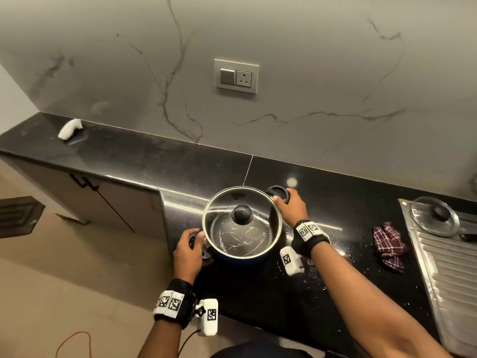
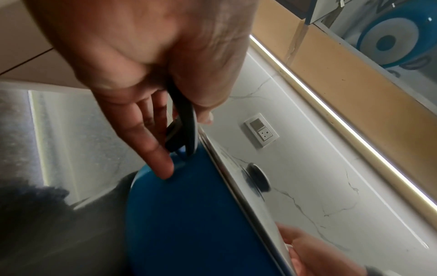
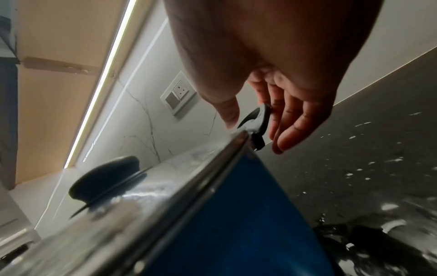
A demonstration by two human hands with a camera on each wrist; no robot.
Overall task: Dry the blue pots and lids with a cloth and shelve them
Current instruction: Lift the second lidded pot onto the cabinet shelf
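A blue pot [image 1: 240,258] with a glass lid [image 1: 222,202] and black knob [image 1: 241,214] is over the front left corner of the black counter [image 1: 322,192]; whether it rests there I cannot tell. My left hand [image 1: 196,241] grips the near black handle [image 2: 187,119] between thumb and fingers [image 2: 165,168], against the pot's blue wall [image 2: 189,214]. My right hand [image 1: 282,198] holds the far handle [image 3: 262,115], thumb by the lid's steel rim [image 3: 212,164], fingers [image 3: 283,138] under the handle.
A maroon checked cloth [image 1: 389,245] lies crumpled on the wet counter to the right. Beyond it, a second glass lid [image 1: 433,215] sits on the steel drainboard [image 1: 451,280]. A white object [image 1: 69,129] lies at the counter's far left. Cabinet doors [image 1: 103,200] stand below.
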